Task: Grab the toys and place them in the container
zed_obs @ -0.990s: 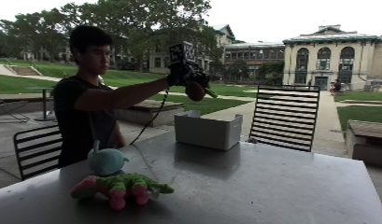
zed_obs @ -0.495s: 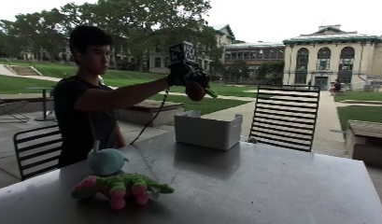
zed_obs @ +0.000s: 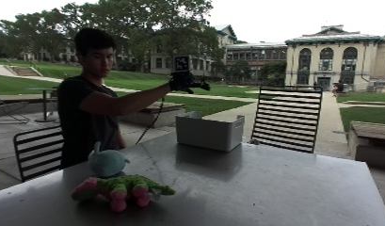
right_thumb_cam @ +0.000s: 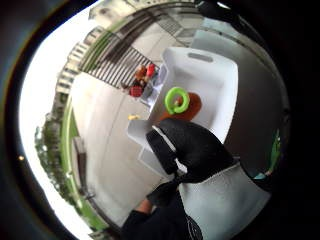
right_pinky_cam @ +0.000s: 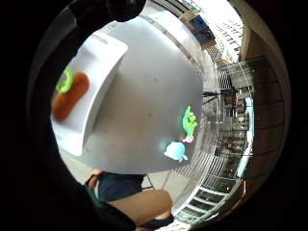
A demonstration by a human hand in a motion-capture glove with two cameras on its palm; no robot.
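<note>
right hand (zed_obs: 187, 82): was raised above the white container (zed_obs: 209, 131), fingers spread, holding nothing | container: stood on the table (zed_obs: 261, 188), with an orange toy (right_pinky_cam: 70, 96) and a green ring (right_thumb_cam: 177, 100) inside | green-pink plush (zed_obs: 120, 188) and light blue plush (zed_obs: 108, 162): lay on the table well apart from the container, touching each other

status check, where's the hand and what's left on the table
Gloved right hand raised over white container, fingers relaxed, holding nothing. Orange toy and green ring inside. Teal plush and green-pink plush on table.
</note>
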